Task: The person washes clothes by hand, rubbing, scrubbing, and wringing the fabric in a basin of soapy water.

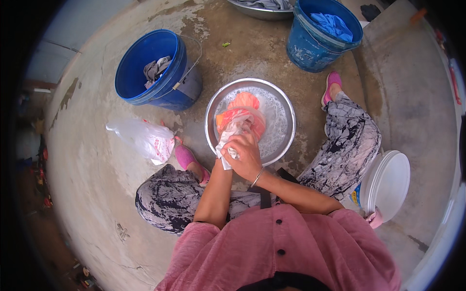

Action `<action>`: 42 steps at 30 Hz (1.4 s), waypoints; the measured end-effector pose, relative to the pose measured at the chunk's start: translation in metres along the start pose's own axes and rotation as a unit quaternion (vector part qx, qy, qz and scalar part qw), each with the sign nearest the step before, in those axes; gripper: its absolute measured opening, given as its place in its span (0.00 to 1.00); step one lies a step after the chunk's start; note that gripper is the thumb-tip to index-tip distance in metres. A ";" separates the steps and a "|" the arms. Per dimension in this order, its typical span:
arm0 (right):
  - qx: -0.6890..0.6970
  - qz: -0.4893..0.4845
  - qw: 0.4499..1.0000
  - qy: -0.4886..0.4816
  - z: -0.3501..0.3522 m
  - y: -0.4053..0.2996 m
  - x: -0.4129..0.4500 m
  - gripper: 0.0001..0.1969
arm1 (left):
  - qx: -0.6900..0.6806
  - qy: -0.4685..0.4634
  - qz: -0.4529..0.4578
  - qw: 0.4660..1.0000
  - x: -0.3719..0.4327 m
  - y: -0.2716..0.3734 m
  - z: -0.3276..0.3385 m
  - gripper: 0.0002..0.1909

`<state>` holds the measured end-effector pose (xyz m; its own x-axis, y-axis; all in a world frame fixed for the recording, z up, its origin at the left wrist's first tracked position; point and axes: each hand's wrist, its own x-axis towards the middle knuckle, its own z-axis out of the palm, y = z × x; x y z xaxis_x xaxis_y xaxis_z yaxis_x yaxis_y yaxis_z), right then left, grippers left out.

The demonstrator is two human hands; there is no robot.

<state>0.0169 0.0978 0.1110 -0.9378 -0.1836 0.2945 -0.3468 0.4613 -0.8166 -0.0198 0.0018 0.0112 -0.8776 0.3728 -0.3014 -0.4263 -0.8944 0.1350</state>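
A metal basin (pixel 290 136) of sudsy water stands on the floor before me, with wet coral-red cloth (pixel 244 100) in its left part. White cloth (pixel 238 122) lies over my left hand (pixel 247 126), which is mostly covered and rests on the red cloth; its fingers cannot be made out well. My right hand (pixel 245 154), with a bangle at the wrist, crosses over the left wrist, its fingers closed on the bunched white cloth. A small orange patch (pixel 219 119) shows at the left edge of the red cloth.
A blue bucket (pixel 193 85) with grey cloth stands upper left; another blue bucket (pixel 309 54) holds blue cloth upper right. A metal basin (pixel 265 14) with grey cloth is at the top. A plastic bag (pixel 145 140) lies left, a white bucket (pixel 391 185) right. My feet flank the near basin.
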 end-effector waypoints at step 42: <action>-0.242 0.244 0.887 -0.308 0.042 0.223 -0.011 0.24 | 0.070 0.461 -0.089 0.880 0.054 -0.072 -0.086 0.15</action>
<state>-0.0495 0.1658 -0.0949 -0.8438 -0.2299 -0.4849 -0.0063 0.9078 -0.4194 -0.0175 0.0653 -0.0958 -0.2720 0.0870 -0.9584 -0.6182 -0.7790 0.1048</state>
